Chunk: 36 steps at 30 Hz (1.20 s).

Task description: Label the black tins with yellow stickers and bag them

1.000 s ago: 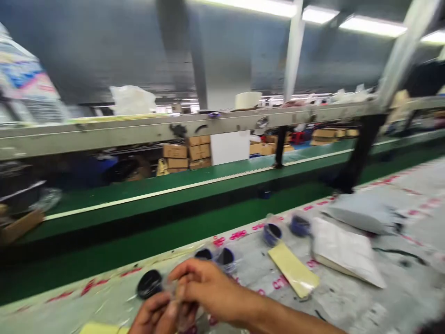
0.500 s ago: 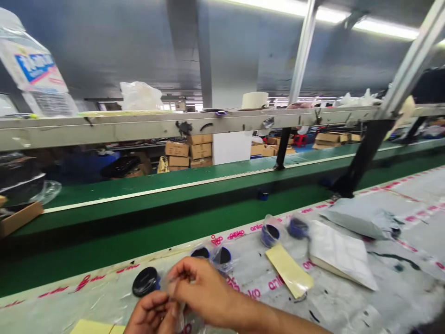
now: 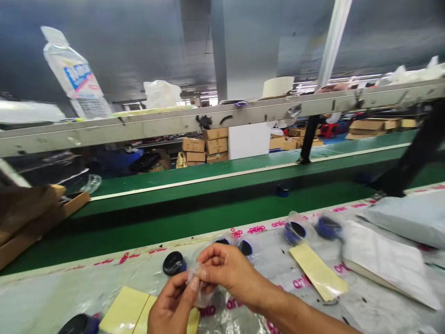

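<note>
My left hand point(image 3: 173, 304) and my right hand point(image 3: 232, 271) meet low in the middle of the view, fingertips pinched together on a clear plastic bag point(image 3: 202, 296). What the bag contains, if anything, I cannot make out. Just beyond my left fingers stands a round black-topped blue piece point(image 3: 174, 263). Two more blue pieces with dark tops, one of them a bagged blue piece point(image 3: 245, 247), sit behind my right hand, partly hidden by it. Yellow paper sheets point(image 3: 125, 307) lie left of my left hand. At the bottom left is another black-topped piece point(image 3: 77, 324).
Farther right are a blue piece in clear plastic point(image 3: 295, 232), a yellow slip point(image 3: 318, 272) and a white stack of sheets point(image 3: 387, 260). A green conveyor belt point(image 3: 208, 204) runs behind the bench. Above it, a metal shelf rail point(image 3: 167, 121) carries a plastic bottle point(image 3: 78, 76).
The view has turned left, so the bench things sit farther right and more yellow sheets show. Both hands keep hold of the clear bag, which is now more visible between the fingers.
</note>
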{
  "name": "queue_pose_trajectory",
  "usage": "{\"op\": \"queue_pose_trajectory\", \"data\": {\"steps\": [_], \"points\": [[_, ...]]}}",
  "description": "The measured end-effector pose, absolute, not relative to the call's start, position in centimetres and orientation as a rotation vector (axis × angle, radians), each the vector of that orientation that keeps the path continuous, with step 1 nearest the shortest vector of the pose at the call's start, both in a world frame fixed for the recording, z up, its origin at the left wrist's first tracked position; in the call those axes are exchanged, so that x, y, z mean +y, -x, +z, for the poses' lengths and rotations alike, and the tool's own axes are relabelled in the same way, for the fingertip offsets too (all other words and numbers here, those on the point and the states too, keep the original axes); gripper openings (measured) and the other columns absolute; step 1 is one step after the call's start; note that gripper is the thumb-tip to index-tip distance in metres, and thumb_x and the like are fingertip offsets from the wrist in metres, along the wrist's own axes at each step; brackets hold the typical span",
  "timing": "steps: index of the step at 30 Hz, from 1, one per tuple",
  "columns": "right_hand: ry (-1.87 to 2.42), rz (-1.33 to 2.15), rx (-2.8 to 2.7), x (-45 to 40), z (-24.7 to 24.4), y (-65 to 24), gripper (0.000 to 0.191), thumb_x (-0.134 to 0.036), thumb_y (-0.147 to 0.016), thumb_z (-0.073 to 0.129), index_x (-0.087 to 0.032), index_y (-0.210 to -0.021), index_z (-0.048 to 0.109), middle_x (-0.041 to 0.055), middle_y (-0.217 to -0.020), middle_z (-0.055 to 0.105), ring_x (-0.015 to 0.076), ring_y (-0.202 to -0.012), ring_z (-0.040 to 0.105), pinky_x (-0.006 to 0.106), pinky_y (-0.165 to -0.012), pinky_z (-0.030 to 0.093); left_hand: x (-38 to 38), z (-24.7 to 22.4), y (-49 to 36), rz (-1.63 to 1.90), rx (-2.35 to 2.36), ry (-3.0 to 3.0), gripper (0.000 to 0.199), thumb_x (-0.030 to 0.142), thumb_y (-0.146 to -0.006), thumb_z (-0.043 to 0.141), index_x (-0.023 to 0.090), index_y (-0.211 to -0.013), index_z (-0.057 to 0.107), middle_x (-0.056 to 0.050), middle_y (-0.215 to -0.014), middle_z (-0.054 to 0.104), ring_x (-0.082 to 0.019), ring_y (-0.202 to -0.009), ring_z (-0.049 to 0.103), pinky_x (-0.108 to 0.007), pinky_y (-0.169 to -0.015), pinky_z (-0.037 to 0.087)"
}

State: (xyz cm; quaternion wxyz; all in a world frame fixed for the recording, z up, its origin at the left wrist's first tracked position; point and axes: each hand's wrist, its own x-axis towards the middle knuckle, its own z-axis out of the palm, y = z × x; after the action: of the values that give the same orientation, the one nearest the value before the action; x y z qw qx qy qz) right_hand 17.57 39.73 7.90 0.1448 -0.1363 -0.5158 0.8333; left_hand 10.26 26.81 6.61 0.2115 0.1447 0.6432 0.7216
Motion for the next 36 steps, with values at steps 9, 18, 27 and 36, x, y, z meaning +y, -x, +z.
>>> {"op": "queue_pose_trajectory", "data": {"steps": [9, 18, 27, 36], "points": [[0.488, 2.278, -1.594, 39.2, 7.4, -17.8, 0.026, -0.030, -0.069, 0.074, -0.015, -0.088, 0.063, -0.0023, -0.073, 0.061, 0.0109, -0.059, 0.057, 0.023, -0.057, 0.048, 26.1, 5.7, -10.3, 1.981, 1.894, -0.315, 0.052, 0.062, -0.065, 0.078, 0.015, -0.086, 0.075, -0.005, -0.078, 0.075, -0.019, -0.069, 0.068, -0.024, -0.065, 0.057], [0.329, 0.680, -2.178, 40.2, 6.5, -18.0, 0.019, -0.013, -0.094, 0.044, -0.019, -0.098, 0.061, 0.0032, -0.087, 0.065, 0.0184, -0.076, 0.061, 0.031, -0.069, 0.041, 24.8, 5.2, -8.6, 1.790, 2.576, -0.504, 0.036, 0.054, -0.075, 0.069, 0.022, -0.092, 0.075, -0.005, -0.089, 0.078, -0.026, -0.083, 0.074, -0.032, -0.076, 0.057], [-0.056, -0.078, -2.511, 41.8, 5.8, -15.5, 0.014, -0.007, -0.093, 0.062, -0.019, -0.087, 0.060, 0.0034, -0.087, 0.065, 0.0211, -0.081, 0.055, 0.034, -0.073, 0.040, 25.1, 3.4, -6.5, 1.254, 3.084, -1.570, 0.014, 0.022, -0.098, 0.047, 0.024, -0.093, 0.060, 0.000, -0.086, 0.068, -0.015, -0.074, 0.067, -0.025, -0.066, 0.044], [-0.104, -0.296, -2.742, 41.4, 4.7, -15.4, 0.011, -0.011, -0.090, 0.069, -0.018, -0.082, 0.065, 0.0037, -0.078, 0.064, 0.0258, -0.094, 0.056, 0.054, -0.115, 0.027, 24.6, 1.5, -7.2, 0.834, 3.168, -1.794, 0.022, 0.009, -0.092, 0.044, 0.023, -0.078, 0.051, 0.001, -0.070, 0.057, -0.018, -0.064, 0.059, -0.030, -0.061, 0.039]]}}
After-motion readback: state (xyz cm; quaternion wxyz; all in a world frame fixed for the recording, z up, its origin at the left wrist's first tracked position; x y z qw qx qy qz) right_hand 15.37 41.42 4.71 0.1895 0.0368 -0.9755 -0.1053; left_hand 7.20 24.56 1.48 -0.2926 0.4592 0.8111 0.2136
